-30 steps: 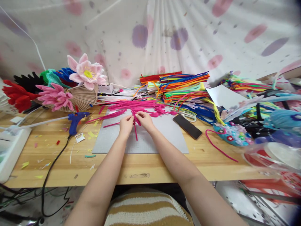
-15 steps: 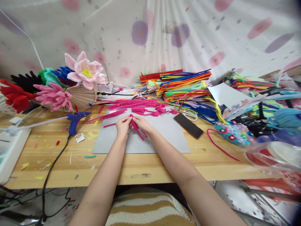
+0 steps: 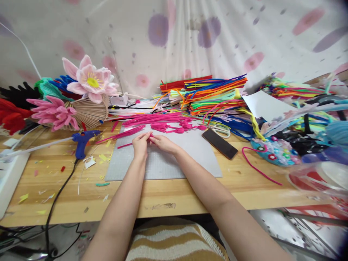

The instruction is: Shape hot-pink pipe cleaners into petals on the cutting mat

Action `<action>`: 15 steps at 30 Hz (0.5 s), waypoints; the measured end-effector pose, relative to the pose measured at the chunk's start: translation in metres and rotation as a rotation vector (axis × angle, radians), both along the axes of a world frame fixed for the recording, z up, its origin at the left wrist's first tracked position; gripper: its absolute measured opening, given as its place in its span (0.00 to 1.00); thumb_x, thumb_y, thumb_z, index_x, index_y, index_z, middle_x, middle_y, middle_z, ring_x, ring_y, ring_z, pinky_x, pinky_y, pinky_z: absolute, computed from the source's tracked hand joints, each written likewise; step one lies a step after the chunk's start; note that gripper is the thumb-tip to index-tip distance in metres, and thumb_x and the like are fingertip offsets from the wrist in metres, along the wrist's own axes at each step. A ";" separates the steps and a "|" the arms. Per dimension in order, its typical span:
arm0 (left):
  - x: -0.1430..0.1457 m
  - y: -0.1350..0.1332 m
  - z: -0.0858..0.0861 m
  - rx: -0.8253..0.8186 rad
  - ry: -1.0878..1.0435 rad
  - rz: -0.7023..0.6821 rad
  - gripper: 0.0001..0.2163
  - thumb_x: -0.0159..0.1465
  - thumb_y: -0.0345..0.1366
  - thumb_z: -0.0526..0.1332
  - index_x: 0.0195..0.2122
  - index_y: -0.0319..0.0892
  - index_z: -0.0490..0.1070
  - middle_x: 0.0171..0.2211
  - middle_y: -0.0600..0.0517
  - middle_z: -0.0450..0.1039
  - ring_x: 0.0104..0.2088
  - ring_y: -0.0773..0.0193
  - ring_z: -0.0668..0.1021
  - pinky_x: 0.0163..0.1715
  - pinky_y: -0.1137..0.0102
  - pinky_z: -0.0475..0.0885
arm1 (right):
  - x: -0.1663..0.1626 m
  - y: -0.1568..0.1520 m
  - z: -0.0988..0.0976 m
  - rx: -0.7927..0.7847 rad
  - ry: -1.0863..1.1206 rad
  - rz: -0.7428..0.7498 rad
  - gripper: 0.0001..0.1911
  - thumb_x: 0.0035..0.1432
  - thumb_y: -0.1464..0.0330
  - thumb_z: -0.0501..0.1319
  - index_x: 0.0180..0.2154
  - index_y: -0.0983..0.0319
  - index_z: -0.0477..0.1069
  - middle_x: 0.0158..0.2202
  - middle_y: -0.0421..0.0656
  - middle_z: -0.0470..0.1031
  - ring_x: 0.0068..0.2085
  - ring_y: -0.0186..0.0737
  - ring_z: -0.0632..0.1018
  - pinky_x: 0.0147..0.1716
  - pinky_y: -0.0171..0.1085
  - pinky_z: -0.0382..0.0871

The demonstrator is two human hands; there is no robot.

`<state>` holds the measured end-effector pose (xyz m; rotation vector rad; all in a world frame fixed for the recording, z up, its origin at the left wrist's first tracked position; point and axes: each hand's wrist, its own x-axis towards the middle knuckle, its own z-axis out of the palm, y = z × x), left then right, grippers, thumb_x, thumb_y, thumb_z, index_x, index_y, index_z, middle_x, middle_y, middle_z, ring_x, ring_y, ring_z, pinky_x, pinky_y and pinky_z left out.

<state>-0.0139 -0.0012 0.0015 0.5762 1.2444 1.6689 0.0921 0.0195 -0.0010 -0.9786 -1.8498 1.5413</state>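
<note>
Over the grey board (image 3: pixel 168 166), my left hand (image 3: pixel 140 145) and my right hand (image 3: pixel 164 143) meet fingertip to fingertip. Both pinch a small piece of magenta pipe cleaner (image 3: pixel 150 136), mostly hidden by the fingers. One straight magenta stem (image 3: pixel 125 145) pokes out left of my left hand; whether it is held or lies on the board I cannot tell. Just beyond the hands lie a long bundle of magenta pipe cleaners (image 3: pixel 156 118), a shorter bunch (image 3: pixel 133 131) and several shaped magenta pieces (image 3: pixel 186 124).
A blue glue gun (image 3: pixel 81 141) with a black cord lies left, near pipe-cleaner flowers (image 3: pixel 91 81). A phone (image 3: pixel 219 143) and scissors (image 3: pixel 221 131) are to the right. Colourful pipe-cleaner bundles (image 3: pixel 214 96) are piled behind. A decorated blue piece (image 3: pixel 274 150) sits at right.
The magenta ends that hung below my fingers are no longer visible. My right hand has turned and closed in around the piece. The whole view has shifted slightly.
</note>
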 end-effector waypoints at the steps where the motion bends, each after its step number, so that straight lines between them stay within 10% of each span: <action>1: -0.002 0.000 -0.001 0.007 0.002 0.028 0.06 0.40 0.33 0.67 0.21 0.38 0.76 0.18 0.53 0.73 0.17 0.72 0.69 0.19 0.75 0.63 | -0.001 0.000 0.000 0.006 -0.018 0.021 0.14 0.58 0.65 0.50 0.25 0.66 0.64 0.20 0.36 0.60 0.23 0.27 0.61 0.24 0.29 0.54; 7: -0.012 0.003 -0.007 0.052 -0.028 0.089 0.06 0.41 0.33 0.67 0.22 0.38 0.76 0.22 0.52 0.75 0.22 0.69 0.73 0.26 0.73 0.68 | -0.005 -0.006 0.005 -0.145 0.002 0.014 0.12 0.59 0.67 0.49 0.25 0.64 0.62 0.16 0.33 0.55 0.17 0.25 0.57 0.18 0.28 0.52; 15: -0.020 0.003 -0.003 0.061 -0.088 -0.216 0.15 0.50 0.46 0.64 0.29 0.37 0.75 0.35 0.44 0.77 0.32 0.65 0.78 0.35 0.69 0.71 | 0.007 -0.004 -0.007 -0.241 0.150 -0.053 0.12 0.59 0.66 0.50 0.26 0.64 0.61 0.14 0.31 0.57 0.13 0.24 0.59 0.12 0.26 0.54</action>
